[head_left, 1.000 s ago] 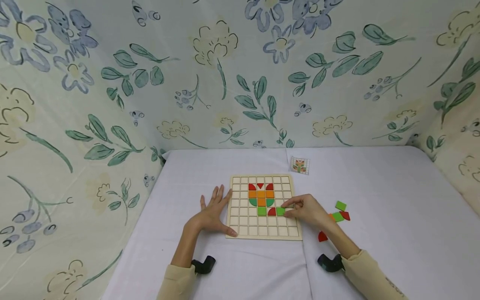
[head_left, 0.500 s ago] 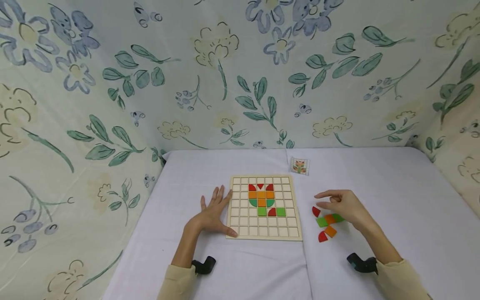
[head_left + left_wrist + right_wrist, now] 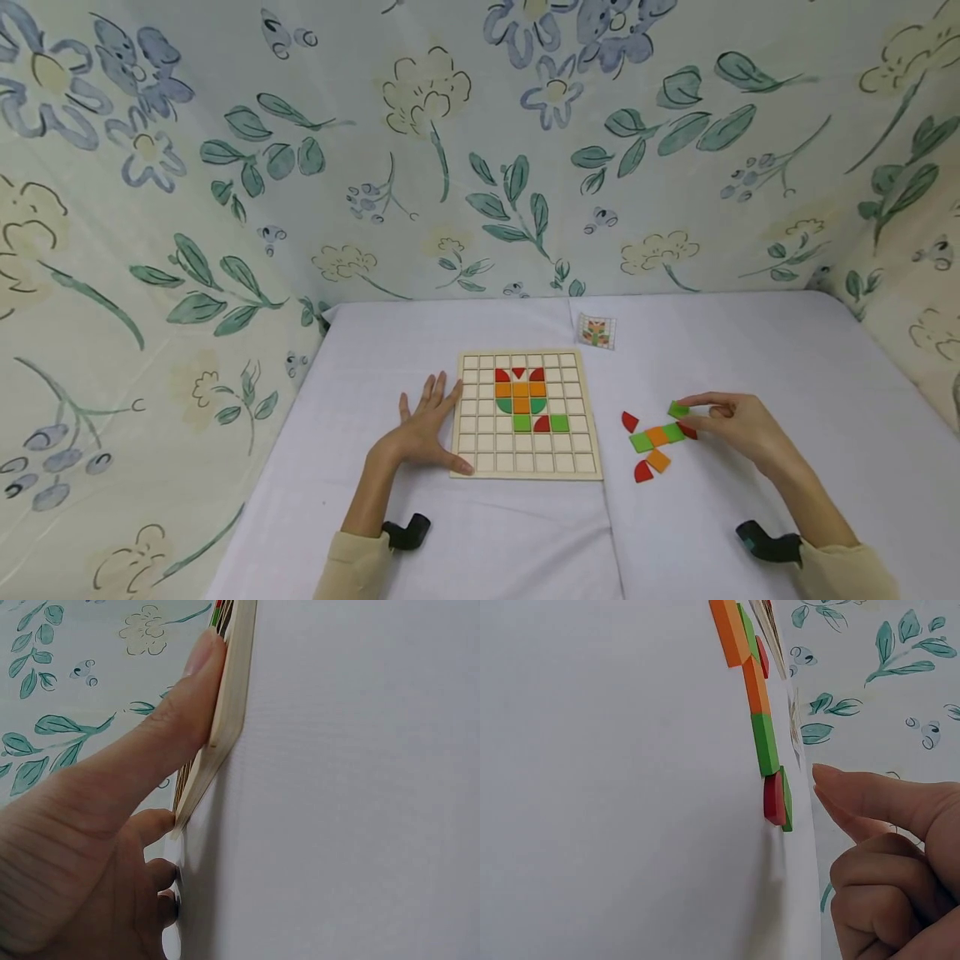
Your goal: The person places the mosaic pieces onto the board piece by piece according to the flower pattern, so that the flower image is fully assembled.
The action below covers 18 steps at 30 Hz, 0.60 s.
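A wooden grid board [image 3: 480,456] holds red, orange and green pieces near its middle, some making a tulip shape. My left hand [image 3: 422,433] lies spread along the board's left side, its thumb [image 3: 169,720] on the near corner in the left wrist view. Right of the board, my right hand [image 3: 738,425] hovers over the loose pieces. Its thumb and forefinger reach to either side of a green square tile [image 3: 678,409], the other fingers folded in. In the right wrist view those fingertips are apart from the tiles. A red quarter-round piece [image 3: 687,432] is partly under the hand.
Other loose pieces lie nearby: green tiles [image 3: 641,442], orange tiles [image 3: 658,461] and red quarter-rounds [image 3: 629,421]. A small pattern card [image 3: 596,332] lies behind the board. White cloth [image 3: 525,533] covers the table, and a floral curtain [image 3: 420,233] hangs behind.
My right hand has left the green square on the board and moved right, over the loose pieces, to the farthest green tile. The left hand has stayed in place.
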Available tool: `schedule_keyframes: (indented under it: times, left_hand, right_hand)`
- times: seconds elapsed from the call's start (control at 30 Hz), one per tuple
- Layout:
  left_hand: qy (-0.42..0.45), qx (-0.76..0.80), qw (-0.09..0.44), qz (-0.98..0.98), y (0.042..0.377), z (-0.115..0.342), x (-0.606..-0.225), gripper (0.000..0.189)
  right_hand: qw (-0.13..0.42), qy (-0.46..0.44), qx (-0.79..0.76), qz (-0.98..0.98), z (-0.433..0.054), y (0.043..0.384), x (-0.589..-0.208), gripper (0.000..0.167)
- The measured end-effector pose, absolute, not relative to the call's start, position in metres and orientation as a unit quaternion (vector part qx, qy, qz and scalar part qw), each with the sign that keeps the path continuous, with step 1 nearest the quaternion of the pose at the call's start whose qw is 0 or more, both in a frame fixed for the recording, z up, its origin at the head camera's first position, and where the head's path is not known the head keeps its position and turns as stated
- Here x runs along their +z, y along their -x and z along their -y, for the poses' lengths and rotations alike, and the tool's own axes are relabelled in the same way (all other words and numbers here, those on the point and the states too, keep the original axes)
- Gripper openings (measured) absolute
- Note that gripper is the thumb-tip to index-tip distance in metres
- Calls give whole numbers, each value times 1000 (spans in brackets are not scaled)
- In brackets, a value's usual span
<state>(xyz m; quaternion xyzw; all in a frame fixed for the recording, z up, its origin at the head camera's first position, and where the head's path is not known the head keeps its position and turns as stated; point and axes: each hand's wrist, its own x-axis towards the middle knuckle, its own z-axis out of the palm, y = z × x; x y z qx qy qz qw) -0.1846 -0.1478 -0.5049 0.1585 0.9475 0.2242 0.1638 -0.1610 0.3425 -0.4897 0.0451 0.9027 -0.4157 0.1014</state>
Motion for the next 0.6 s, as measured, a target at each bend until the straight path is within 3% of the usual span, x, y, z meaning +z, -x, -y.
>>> schedule_keyframes:
  times: [0.2, 0.6]
  left_hand:
    - [-158, 222, 161, -948, 186, 149, -507, 140]
    - [-156, 225, 164, -948, 184, 148, -505, 140]
  right_hand:
    - [128, -45, -418, -898, -353, 158, -495, 54]
    - [144, -40, -414, -898, -363, 155, -500, 56]
